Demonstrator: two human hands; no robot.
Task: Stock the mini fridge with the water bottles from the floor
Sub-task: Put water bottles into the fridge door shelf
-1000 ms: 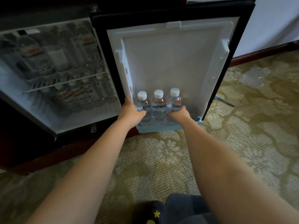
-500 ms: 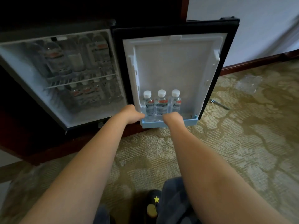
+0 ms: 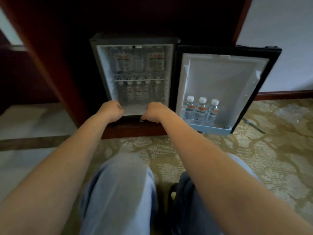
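While both bare arms are reaching forward, the patterned carpet [image 3: 254, 167] is filling the lower part of the view. A dark wooden cabinet [image 3: 67, 82] is rising behind it, beside a pale wall [image 3: 279, 31]. Set in the cabinet's recess, the mini fridge [image 3: 103, 73] is standing with its door [image 3: 220, 78] swung wide to the right, inner side facing the camera. The person's knees [image 3: 122, 184], in light blue trousers, are showing low between the forearms.

Inside the fridge, a wire shelf [image 3: 138, 80] is splitting the compartment. The upper bottles [image 3: 125, 61] are standing packed in a row above it, and the lower bottles [image 3: 138, 91] are standing in a row beneath it; blur is hiding their exact number. Three door bottles [image 3: 200, 109], white-capped and upright, are standing side by side toward the left of the pale blue door rack [image 3: 208, 128] at the door's foot.

The left hand [image 3: 111, 110] is hovering before the fridge's lower left corner, its fingers curling into a fist around nothing visible. The right hand [image 3: 153, 112] is hovering near the lower right corner, likewise curling closed and empty. The fridge floor is showing between the two fists.

On the carpet right of the door, crumpled clear wrap [image 3: 291, 112] is lying, and a thin metal rod [image 3: 252, 124] is lying between it and the door.
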